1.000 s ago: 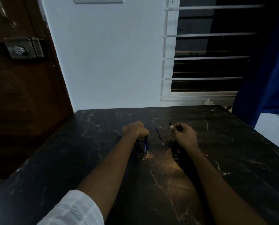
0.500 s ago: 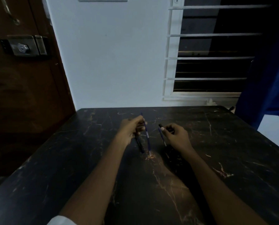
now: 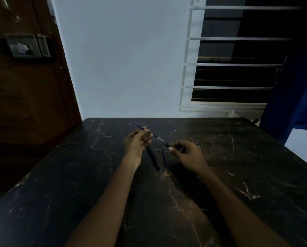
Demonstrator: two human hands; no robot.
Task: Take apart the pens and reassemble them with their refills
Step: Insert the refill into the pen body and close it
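Left hand pinches a blue refill; right hand grips a black pen section. I cannot read any print: too dim.

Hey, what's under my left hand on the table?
A black pen barrel sticks out from beneath the left hand, which pinches a blue refill. Its upper end is covered by the fingers, so whether they hold it cannot be told.

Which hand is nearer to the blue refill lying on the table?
Right. The right hand is just right of the refill; the left hand is farther left, beyond the dark barrel.
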